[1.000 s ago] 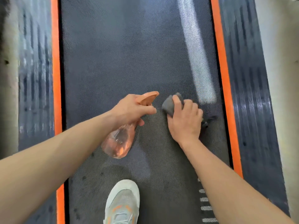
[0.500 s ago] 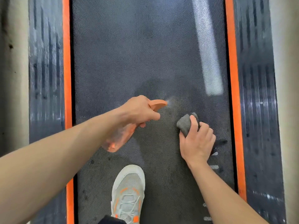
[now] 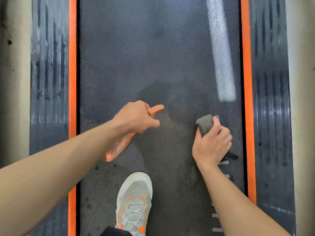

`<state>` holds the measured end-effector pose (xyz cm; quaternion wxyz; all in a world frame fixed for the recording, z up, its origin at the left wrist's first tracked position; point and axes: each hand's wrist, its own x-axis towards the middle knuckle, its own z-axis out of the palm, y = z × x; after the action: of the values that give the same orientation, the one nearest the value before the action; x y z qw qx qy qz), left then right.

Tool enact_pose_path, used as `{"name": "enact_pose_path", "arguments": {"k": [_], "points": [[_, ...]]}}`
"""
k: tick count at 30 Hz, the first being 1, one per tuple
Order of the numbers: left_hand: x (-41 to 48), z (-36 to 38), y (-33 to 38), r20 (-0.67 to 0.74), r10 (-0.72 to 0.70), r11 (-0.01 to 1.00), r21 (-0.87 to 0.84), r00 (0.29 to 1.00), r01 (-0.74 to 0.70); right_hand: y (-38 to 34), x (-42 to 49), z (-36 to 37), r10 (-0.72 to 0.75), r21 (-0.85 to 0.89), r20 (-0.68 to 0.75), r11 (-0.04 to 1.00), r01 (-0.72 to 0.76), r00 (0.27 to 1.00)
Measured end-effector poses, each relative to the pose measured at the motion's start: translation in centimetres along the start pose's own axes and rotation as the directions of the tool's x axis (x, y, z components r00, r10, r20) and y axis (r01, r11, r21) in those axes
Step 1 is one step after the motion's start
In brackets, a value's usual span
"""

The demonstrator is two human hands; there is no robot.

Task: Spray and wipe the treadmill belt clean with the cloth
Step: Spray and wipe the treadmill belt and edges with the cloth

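Treadmill belt (image 3: 153, 48) runs beneath both hands, stretching far beyond the fingers. Left hand (image 3: 134, 116) grips the spray bottle (image 3: 119, 147), nozzle aimed forward past the fingers. Right hand (image 3: 211, 145) clutches the bunched grey cloth (image 3: 205, 124) down at the belt. Darker damp patch (image 3: 162, 92) just beyond the left fingers: judged sprayed, wiping barely begun, far belt untreated. Bottle translucent orange; fill level cannot be told.
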<state>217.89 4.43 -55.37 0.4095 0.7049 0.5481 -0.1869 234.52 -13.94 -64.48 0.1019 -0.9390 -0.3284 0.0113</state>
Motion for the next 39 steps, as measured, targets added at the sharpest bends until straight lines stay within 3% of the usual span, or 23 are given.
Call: {"name": "enact_pose_path", "arguments": {"k": [5, 11, 13, 16, 17, 18, 19, 22, 23, 25, 27, 29, 31, 33, 34, 35, 37, 38, 39], "points": [[-0.5, -0.8, -2.1, -0.002, -0.005, 1.0, 0.029, 1.0, 0.005, -4.1, 6.8, 1.0, -0.064, 0.033, -0.029, 0.997, 0.065, 0.998], [-1.1, -2.3, -3.5, -0.108, -0.033, 0.948, -0.317, 0.994, -0.003, -10.6, 8.7, 2.9, -0.285, -0.07, 0.083, 0.954, 0.291, 0.955], [-1.1, -2.7, -3.7, -0.14, -0.064, 0.92, -0.392, 0.988, 0.004, -10.6, 4.0, 2.8, -0.53, -0.032, 0.142, 0.842, 0.539, 0.836], [-0.5, -3.0, -3.7, -0.139, -0.074, 0.905, -0.425, 0.988, 0.008, -7.8, -3.1, 1.7, -0.854, 0.115, 0.227, 0.5, 0.858, 0.467], [-0.4, -2.9, -3.7, -0.132, -0.072, 0.902, -0.433, 0.989, 0.008, -6.9, -3.1, 1.8, -0.907, 0.161, 0.242, 0.387, 0.908, 0.344], [-0.3, -2.8, -3.7, -0.13, -0.073, 0.896, -0.443, 0.989, 0.008, -6.5, -1.7, 2.1, -0.929, 0.182, 0.254, 0.32, 0.93, 0.27], [-0.1, -2.7, -3.7, -0.128, -0.074, 0.892, -0.451, 0.989, 0.008, -6.7, 0.6, 2.6, -0.924, 0.157, 0.25, 0.334, 0.929, 0.29], [0.0, -2.4, -4.3, -0.101, -0.088, 0.882, -0.471, 0.991, 0.03, -8.7, 10.3, 3.9, -0.757, 0.003, 0.133, 0.646, 0.763, 0.64], [0.0, -2.3, -4.6, -0.093, -0.087, 0.881, -0.472, 0.992, 0.033, -9.4, 13.3, 3.8, -0.677, -0.032, 0.123, 0.728, 0.685, 0.725], [0.0, -2.3, -5.1, -0.091, -0.086, 0.884, -0.466, 0.992, 0.034, -10.6, 15.2, 4.0, -0.54, -0.051, 0.114, 0.835, 0.548, 0.834], [0.1, -2.4, -5.0, -0.082, -0.09, 0.878, -0.477, 0.993, 0.041, -10.9, 11.4, 3.9, -0.471, -0.08, 0.083, 0.875, 0.477, 0.878], [0.4, -2.6, -4.5, -0.083, -0.08, 0.873, -0.487, 0.993, 0.03, -9.3, 4.6, 3.5, -0.577, -0.016, 0.109, 0.813, 0.581, 0.81], [0.8, -2.5, -3.9, -0.084, -0.062, 0.876, -0.482, 0.995, 0.014, -6.5, -1.0, 2.8, -0.797, 0.075, 0.156, 0.598, 0.798, 0.583], [1.0, -2.2, -3.4, -0.076, -0.046, 0.876, -0.482, 0.996, 0.004, -4.4, -0.4, 2.2, -0.924, 0.131, 0.199, 0.354, 0.926, 0.326], [1.1, -2.0, -3.4, -0.072, -0.039, 0.879, -0.477, 0.997, 0.0, -4.2, 1.9, 2.4, -0.934, 0.125, 0.199, 0.323, 0.938, 0.295], [1.1, -1.9, -3.3, -0.064, -0.037, 0.884, -0.467, 0.997, 0.003, -4.4, 4.6, 2.8, -0.911, 0.1, 0.192, 0.387, 0.917, 0.364], [1.0, -1.5, -3.3, -0.04, -0.038, 0.888, -0.46, 0.998, 0.016, -4.8, 10.5, 3.2, -0.726, 0.0, 0.144, 0.68, 0.733, 0.673], [1.0, -1.4, -3.3, -0.031, -0.038, 0.886, -0.463, 0.999, 0.019, -4.9, 12.4, 3.1, -0.598, -0.03, 0.119, 0.796, 0.605, 0.792], [1.0, -1.3, -3.2, -0.023, -0.033, 0.888, -0.46, 0.999, 0.019, -4.9, 12.6, 3.1, -0.493, -0.051, 0.099, 0.865, 0.499, 0.864]]}}
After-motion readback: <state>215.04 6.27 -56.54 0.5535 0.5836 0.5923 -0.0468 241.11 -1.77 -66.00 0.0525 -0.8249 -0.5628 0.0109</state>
